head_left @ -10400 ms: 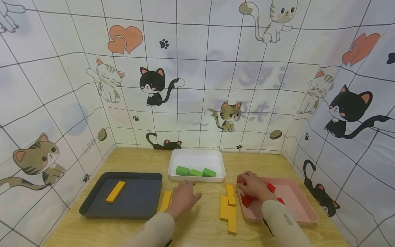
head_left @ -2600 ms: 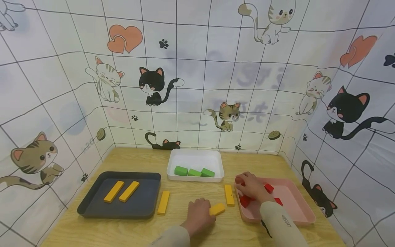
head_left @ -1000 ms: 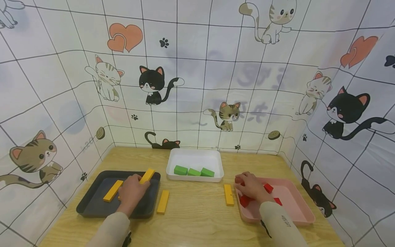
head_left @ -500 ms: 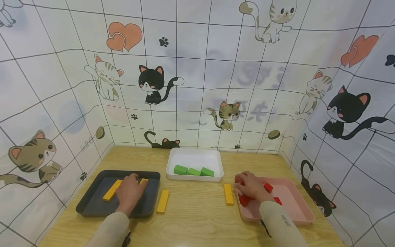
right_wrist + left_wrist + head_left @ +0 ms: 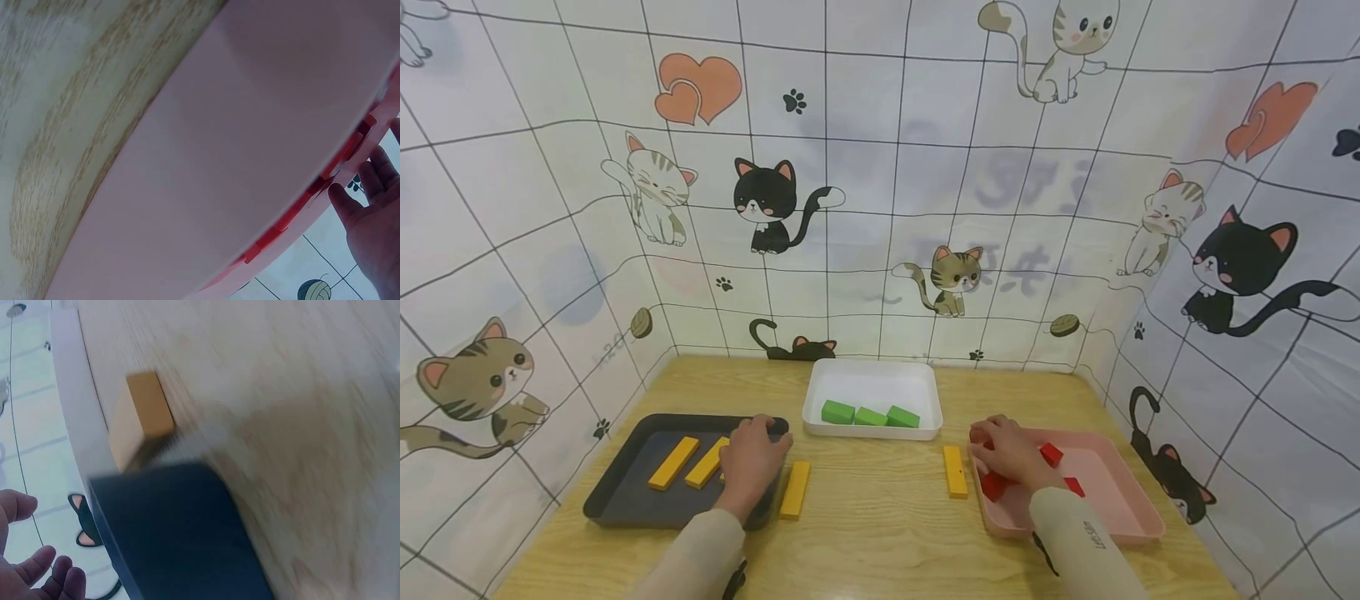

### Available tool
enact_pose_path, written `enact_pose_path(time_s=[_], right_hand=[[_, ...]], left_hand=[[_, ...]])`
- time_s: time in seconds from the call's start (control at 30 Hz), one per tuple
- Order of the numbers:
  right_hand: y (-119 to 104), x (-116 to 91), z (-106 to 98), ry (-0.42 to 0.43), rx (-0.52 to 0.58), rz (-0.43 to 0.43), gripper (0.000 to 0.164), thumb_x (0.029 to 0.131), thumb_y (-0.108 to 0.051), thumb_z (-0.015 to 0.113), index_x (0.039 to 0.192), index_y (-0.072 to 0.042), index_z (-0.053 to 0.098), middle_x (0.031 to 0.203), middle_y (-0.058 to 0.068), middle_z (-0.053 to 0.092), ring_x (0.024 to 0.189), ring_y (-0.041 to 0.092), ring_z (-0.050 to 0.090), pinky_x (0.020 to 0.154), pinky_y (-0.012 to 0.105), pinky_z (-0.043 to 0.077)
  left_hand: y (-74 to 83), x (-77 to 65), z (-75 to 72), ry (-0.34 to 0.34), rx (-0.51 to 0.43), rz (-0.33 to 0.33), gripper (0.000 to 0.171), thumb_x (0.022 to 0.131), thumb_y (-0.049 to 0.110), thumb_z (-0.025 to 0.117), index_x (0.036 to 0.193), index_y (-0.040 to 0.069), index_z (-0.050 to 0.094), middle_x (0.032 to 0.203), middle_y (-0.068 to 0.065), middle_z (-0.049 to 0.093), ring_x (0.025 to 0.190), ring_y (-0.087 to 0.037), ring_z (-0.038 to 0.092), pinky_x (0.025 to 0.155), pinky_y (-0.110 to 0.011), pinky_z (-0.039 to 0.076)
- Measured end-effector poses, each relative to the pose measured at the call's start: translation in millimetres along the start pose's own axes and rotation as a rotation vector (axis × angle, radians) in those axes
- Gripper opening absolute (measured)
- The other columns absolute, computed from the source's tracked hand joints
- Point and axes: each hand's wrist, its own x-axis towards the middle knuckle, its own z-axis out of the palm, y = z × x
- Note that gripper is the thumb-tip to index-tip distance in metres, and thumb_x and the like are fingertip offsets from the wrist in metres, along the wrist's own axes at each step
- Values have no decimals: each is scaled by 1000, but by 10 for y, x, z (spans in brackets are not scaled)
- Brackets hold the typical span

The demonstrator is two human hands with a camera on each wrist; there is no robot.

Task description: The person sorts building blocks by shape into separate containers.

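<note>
My left hand point(image 5: 752, 462) hovers over the right side of the dark grey tray point(image 5: 625, 500), with nothing in its fingers. In the left wrist view its fingertips point(image 5: 44, 559) are spread apart beyond the tray's corner. Two yellow blocks point(image 5: 673, 463) lie slanted in that tray, and a sliver of another shows beside the hand, which hides the rest. Right of the tray, a yellow block point(image 5: 795, 490) lies on the table. My right hand point(image 5: 1011, 450) rests at the left rim of the pink tray point(image 5: 1112, 492), its fingers loosely bent above red blocks point(image 5: 995, 486) and holding none.
A white tray point(image 5: 872, 383) with green blocks point(image 5: 871, 417) stands at the back middle. Close to the pink tray, another yellow block point(image 5: 955, 472) lies on the wooden table point(image 5: 880, 533). A cat-patterned sheet point(image 5: 865, 208) rises behind and at both sides.
My left hand has brought yellow blocks from beside the pink tray into the dark tray, let go of the latest one there and shifted right. My right hand has stayed in place.
</note>
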Motion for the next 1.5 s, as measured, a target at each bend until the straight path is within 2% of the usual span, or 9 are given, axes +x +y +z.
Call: enact_pose_path(time_s=[0.17,0.4,0.53,0.7,0.9,1.23,1.5], right_hand=[[-5,-15,-4,1,3,-5,49,93,-39,69,136,-19,59,139,12,49,120,33,48,99,57,46],[20,-6,-7,2,-7,-12,49,93,-39,69,137,-19,58,139,12,49,121,33,48,98,58,46],[31,0,3,6,-2,-9,49,93,-39,69,136,-20,59,139,11,48,120,33,48,99,58,46],[33,1,8,8,-5,-6,49,92,-40,69,136,-20,59,139,11,48,120,32,48,99,57,46],[29,-5,0,4,-4,-8,50,92,-40,70,136,-21,59,139,11,48,120,32,48,99,57,46],[9,2,3,4,1,-2,49,93,-40,69,137,-20,58,140,11,48,121,32,47,99,57,46],[6,9,4,5,-2,4,50,92,-40,70,137,-20,59,140,11,49,123,33,47,101,60,43]], left_hand=[[187,-23,120,-26,-13,24,45,89,30,71,121,0,63,116,-20,60,106,-38,56,86,-60,40],[344,-63,360,-28,-16,118,42,87,30,74,117,2,65,109,-17,62,101,-36,59,81,-57,43],[493,-127,469,-37,-9,160,42,86,31,74,116,3,66,108,-16,62,102,-36,59,84,-58,43],[731,-210,586,-75,3,183,42,87,33,73,115,3,67,109,-15,63,105,-35,60,88,-60,43],[955,-287,833,-97,6,205,41,86,33,74,114,4,68,108,-13,63,103,-32,59,86,-55,43],[1245,-460,1186,-179,-14,250,41,88,37,74,113,5,67,114,-12,61,106,-30,55,86,-53,43],[1467,-570,1390,-231,-11,262,42,88,39,74,111,5,66,104,-9,61,97,-29,56,85,-51,44]])
